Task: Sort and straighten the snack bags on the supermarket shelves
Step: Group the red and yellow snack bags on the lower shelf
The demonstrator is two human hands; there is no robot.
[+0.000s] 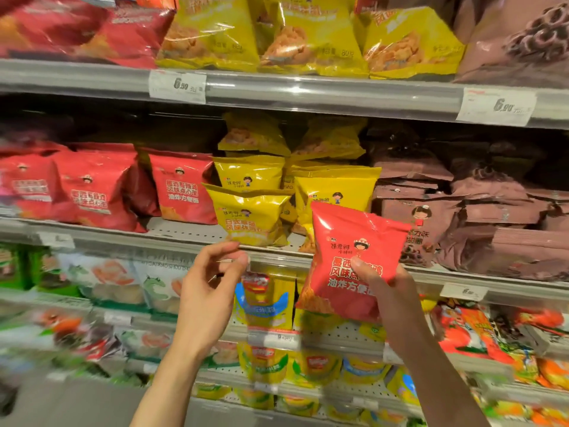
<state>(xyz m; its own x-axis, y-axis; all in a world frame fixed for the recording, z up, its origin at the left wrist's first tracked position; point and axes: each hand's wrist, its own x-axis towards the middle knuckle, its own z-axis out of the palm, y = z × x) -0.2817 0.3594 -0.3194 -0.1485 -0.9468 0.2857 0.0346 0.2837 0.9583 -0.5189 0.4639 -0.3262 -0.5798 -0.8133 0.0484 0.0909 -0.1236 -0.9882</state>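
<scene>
Head view shows a red snack bag (354,260) held up in front of the middle shelf (184,234), in the gap between the yellow and brown sections. The right hand (391,291) grips it at the lower right corner, thumb across the printed face and fingers behind. The bag is puffed, glossy, creased at its top seal, and tilted slightly clockwise; its print matches the red bags (181,188) standing at the left of the same shelf. Judgement: it is a stray out of its section and belongs with those red bags.

The left hand (212,282) is below the shelf lip, fingers loosely curled with thumb and forefinger near each other; it holds nothing that can be made out.

Progress is judged partial. The red bags stand roughly upright, with bare shelf in front of the nearest one, which would take the stray. The yellow bags (249,215) are uneven: the front one leans forward and left at the shelf edge, and others are piled behind and above it. The brown bags (462,211) on the right lie stacked and slumped rather than facing out. Both groups still need straightening.

The upper shelf carries red, yellow and brown bags in the same order. Lower shelves are too blurred to assess.
</scene>
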